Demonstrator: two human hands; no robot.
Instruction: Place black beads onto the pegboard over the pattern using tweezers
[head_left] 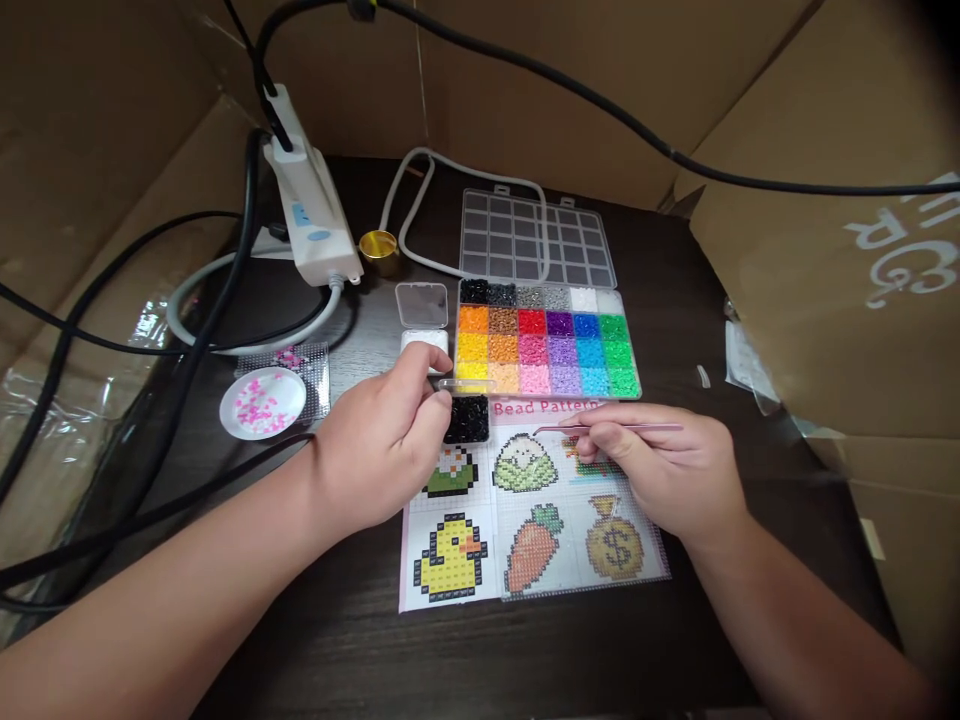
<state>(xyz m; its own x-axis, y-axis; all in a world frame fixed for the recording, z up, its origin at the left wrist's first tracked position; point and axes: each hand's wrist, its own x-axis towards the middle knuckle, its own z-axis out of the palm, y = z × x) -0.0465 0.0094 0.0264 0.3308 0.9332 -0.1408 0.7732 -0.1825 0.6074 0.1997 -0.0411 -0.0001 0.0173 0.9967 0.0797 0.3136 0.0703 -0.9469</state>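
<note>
Forearms [172, 590] [810, 620], hands [386, 445] [660, 465] pinch-tight: bead box [466, 422] left, tweezers [562, 430] right, "Bead Pattern" sheet [486, 503] beneath

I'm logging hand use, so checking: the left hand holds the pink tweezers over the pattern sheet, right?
Not quite: it's the wrong hand. The head view shows the right hand, not the left hand, holding the pink tweezers over the pattern sheet.

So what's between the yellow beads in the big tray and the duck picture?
In the head view: the little open box of black beads, at the left hand's fingertips, then a printed green picture just above the duck picture.
</note>
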